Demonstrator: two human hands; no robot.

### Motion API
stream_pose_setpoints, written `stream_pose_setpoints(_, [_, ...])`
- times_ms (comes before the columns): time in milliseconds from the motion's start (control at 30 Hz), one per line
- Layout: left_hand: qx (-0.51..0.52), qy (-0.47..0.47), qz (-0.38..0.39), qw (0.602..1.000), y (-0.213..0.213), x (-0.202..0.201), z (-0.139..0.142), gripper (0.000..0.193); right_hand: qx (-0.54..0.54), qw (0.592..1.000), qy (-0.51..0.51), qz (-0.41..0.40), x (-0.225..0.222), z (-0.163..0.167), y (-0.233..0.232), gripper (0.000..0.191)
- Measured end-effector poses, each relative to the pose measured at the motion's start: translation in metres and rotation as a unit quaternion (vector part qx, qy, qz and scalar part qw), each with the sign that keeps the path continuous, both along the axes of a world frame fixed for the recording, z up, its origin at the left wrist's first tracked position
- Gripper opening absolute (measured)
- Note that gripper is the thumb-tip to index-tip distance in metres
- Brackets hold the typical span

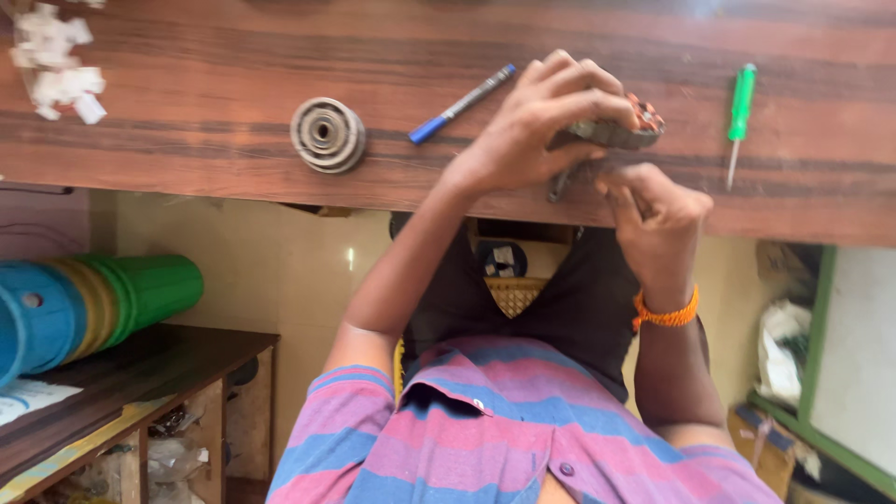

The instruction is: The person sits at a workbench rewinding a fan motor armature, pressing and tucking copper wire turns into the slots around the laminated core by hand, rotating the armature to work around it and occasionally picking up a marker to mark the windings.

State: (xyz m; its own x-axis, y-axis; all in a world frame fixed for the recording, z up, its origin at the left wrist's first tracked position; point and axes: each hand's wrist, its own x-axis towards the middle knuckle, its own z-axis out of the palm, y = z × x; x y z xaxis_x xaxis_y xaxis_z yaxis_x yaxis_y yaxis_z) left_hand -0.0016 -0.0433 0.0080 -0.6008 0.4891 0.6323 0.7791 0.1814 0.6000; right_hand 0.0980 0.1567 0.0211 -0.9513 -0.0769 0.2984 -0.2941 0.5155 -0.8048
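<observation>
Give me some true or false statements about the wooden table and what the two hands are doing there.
The left hand grips a grey metal part with copper windings. True.
The green-handled screwdriver is in the right hand. False: it lies alone on the brown wooden table.
The round grey metal disc lies left of the blue-capped pen. True.
The left wrist wears a band. False: the orange beaded band circles the right wrist.
</observation>
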Motion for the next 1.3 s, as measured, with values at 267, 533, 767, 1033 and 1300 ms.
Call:
stream_pose_setpoints(267, [-0.036,0.061,0.062,0.996,0.009,0.0,-0.019,0.049,0.018,1.0,0.0,0.005,0.001,-0.027,-0.013,0.009])
stream_pose_setpoints(533, [-0.076,0.292,0.119,0.946,0.011,0.016,-0.037,0.041,-0.009,1.0,0.015,0.013,0.016,-0.033,0.002,0.01])
stream_pose_setpoints(767, [-0.061,0.287,0.187,0.938,0.022,0.039,-0.04,0.018,-0.055,0.997,0.008,-0.044,0.037,-0.027,0.042,0.003])
stream_pose_setpoints(1033, [0.19,-0.042,0.207,0.959,0.052,0.069,-0.042,0.012,0.044,0.994,0.096,0.01,0.002,0.024,0.041,0.005])
stream_pose_setpoints(1300, [0.326,-0.221,0.177,0.902,0.062,0.079,-0.051,0.009,0.033,0.985,0.139,0.097,-0.044,0.052,0.011,0.004])
